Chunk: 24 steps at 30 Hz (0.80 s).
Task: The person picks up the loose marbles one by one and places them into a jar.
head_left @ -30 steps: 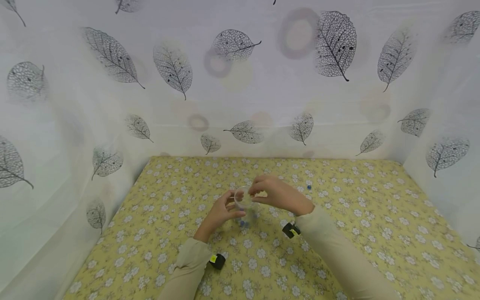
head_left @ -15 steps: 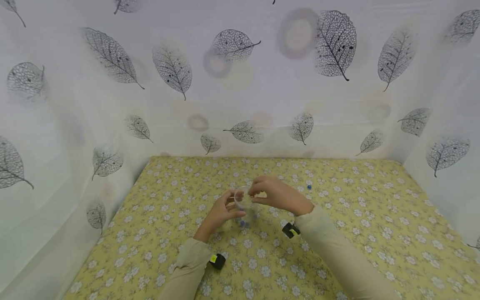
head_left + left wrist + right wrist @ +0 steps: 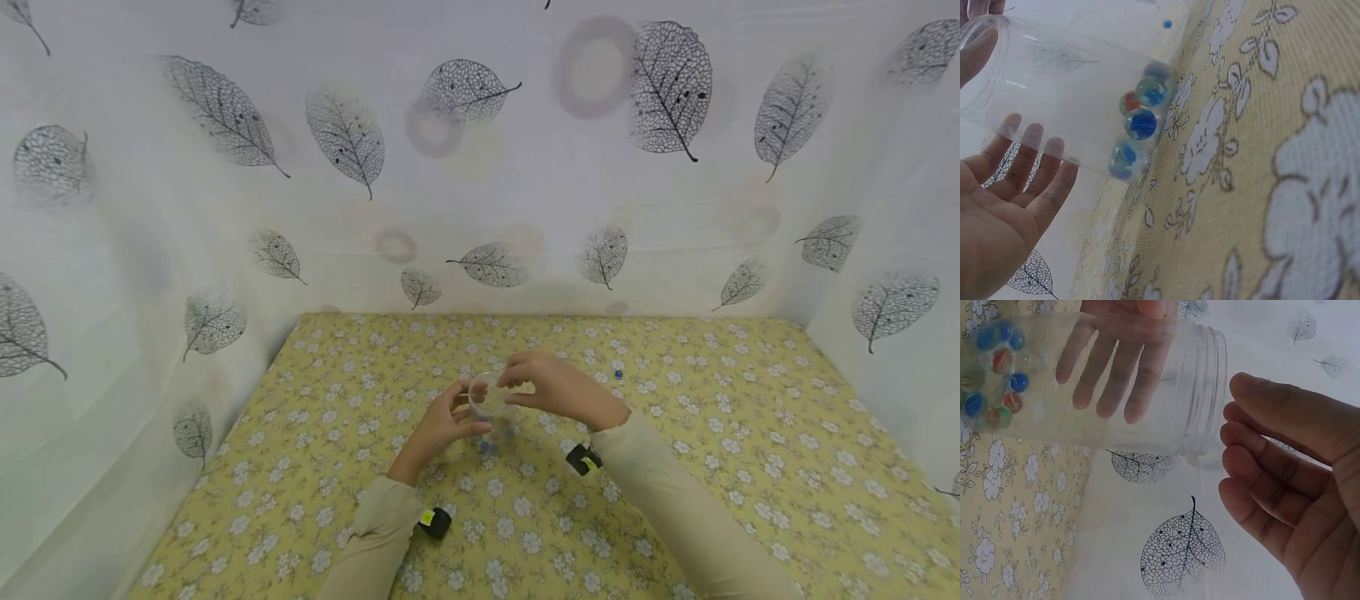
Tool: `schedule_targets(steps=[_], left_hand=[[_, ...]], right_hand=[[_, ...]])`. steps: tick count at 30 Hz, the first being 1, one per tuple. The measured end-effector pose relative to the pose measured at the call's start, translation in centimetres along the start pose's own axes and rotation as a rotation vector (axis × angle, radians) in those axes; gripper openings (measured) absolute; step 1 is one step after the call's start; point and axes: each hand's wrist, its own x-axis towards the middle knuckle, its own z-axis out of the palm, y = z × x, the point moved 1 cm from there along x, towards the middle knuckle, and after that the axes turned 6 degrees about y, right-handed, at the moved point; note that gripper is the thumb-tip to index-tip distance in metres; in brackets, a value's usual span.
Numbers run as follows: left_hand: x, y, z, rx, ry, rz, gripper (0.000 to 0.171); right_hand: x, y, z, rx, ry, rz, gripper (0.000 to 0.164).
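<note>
A clear plastic jar (image 3: 489, 400) stands mouth up on the yellow floral cloth (image 3: 675, 467). Several coloured marbles (image 3: 1138, 122) lie at its bottom and are also seen through the wall in the right wrist view (image 3: 994, 369). My left hand (image 3: 442, 421) holds the jar from the left, its fingers (image 3: 1116, 375) wrapped round the wall and showing through the plastic. My right hand (image 3: 551, 387) hovers at the jar's mouth (image 3: 1207, 387) with its fingers (image 3: 1272, 456) loosely bent just off the rim. Nothing shows between them.
One loose blue marble (image 3: 618, 375) lies on the cloth to the right of my right hand, also seen far off in the left wrist view (image 3: 1167, 24). White curtains printed with leaves (image 3: 480, 167) close in the table at the back and both sides.
</note>
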Motion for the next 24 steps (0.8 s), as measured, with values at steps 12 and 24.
schedule_targets(steps=[12,24], left_hand=[[-0.6,1.8,0.1,-0.030,-0.019,-0.034,0.065],[-0.1,-0.2,0.2,0.010,0.005,0.018,0.063]], right_hand=[[-1.5,1.8,-1.7,-0.007,0.016,0.093,0.018],[-4.7,6.0,-2.9,-0.015,0.030,0.265,0.019]])
